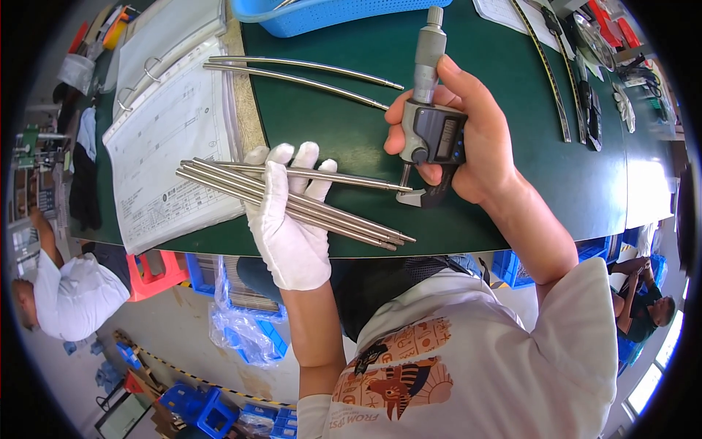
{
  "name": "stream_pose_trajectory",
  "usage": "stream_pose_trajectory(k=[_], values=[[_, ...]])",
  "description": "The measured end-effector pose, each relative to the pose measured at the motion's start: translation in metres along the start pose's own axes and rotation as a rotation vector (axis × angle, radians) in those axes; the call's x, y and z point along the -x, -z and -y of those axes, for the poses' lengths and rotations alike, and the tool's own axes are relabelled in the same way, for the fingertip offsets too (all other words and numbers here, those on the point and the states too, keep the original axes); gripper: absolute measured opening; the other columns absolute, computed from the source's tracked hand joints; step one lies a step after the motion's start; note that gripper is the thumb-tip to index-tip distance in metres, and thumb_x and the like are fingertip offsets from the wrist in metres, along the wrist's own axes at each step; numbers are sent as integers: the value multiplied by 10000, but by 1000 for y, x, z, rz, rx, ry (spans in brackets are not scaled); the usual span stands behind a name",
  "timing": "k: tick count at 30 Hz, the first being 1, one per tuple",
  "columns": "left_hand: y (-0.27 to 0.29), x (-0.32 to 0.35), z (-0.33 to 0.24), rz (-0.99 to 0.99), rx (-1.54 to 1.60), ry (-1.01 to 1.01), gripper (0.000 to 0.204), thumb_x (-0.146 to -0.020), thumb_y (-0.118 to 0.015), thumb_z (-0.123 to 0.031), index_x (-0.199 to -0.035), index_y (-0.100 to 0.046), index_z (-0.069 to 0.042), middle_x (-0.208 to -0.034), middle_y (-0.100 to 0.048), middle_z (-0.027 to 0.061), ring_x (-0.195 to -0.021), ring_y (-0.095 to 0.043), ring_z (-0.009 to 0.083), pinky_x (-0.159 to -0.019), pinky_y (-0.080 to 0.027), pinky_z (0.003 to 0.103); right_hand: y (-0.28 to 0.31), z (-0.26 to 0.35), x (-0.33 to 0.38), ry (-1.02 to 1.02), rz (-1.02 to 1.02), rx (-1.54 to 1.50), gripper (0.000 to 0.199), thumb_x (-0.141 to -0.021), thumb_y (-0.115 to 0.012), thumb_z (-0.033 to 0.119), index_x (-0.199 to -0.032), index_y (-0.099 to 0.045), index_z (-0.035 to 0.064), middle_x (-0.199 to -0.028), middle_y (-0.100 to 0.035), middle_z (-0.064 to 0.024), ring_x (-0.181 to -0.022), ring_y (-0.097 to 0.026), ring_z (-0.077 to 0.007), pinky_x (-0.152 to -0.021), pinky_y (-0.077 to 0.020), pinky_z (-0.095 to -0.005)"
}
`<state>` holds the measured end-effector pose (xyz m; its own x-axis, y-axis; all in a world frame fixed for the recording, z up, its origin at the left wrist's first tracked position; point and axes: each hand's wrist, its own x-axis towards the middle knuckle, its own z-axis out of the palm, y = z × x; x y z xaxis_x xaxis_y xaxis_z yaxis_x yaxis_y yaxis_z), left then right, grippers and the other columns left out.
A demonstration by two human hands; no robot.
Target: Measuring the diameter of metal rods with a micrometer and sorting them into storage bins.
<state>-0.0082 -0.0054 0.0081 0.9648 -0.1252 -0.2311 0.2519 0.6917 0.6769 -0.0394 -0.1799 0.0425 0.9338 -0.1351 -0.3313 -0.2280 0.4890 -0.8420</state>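
Note:
In a white glove, my left hand [292, 230] closes round several slim metal rods [336, 219]. One rod [351, 179] is set apart from that bundle by the fingers, and its right end reaches the jaws of a digital micrometer [435, 135]. Bare fingers of my right hand [479, 139] wrap the micrometer's body and thimble, which points away from me. Two more metal rods [307, 64] lie on the green table beyond my left hand, side by side.
A ring binder [172, 161] with drawings in sleeves lies open at left. A blue basket [314, 18] stands at the far edge. Steel rulers [548, 66], a caliper [589, 110] and a glove [624, 108] lie at right. Co-workers [80, 293] sit to either side.

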Motion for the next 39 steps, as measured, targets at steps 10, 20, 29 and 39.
stream_pose_trajectory(k=[10,20,29,39], values=[[1,-1,0,20,6,1,240,-859,-441,-77,-1094,-391,-75,-956,-517,89,-919,-545,244,-749,-499,413,-4,-2,-1,41,-40,33,588,-819,-308,518,-774,-559,-12,-618,-579,-125,-371,-443,-106,-317,-333,-194],[2,-2,-1,27,11,4,246,-862,-435,-81,-1101,-378,-70,-956,-524,97,-919,-550,248,-749,-500,425,-4,-2,-2,9,26,-17,568,-833,-311,498,-806,-554,-15,-646,-579,-133,-401,-437,-106,-368,-345,-217],[4,1,0,48,18,3,244,-861,-436,-80,-1098,-378,-70,-953,-524,98,-917,-551,247,-747,-500,425,-8,-7,-3,13,-72,59,589,-796,-341,548,-755,-561,3,-606,-580,-112,-357,-434,-110,-321,-333,-195],[-4,-3,4,0,35,26,282,-855,-451,-72,-1125,-368,-70,-977,-505,92,-929,-536,251,-753,-488,421,3,4,-4,-38,-15,-11,560,-876,-240,455,-832,-542,-15,-651,-579,-122,-378,-416,-115,-349,-341,-223]])
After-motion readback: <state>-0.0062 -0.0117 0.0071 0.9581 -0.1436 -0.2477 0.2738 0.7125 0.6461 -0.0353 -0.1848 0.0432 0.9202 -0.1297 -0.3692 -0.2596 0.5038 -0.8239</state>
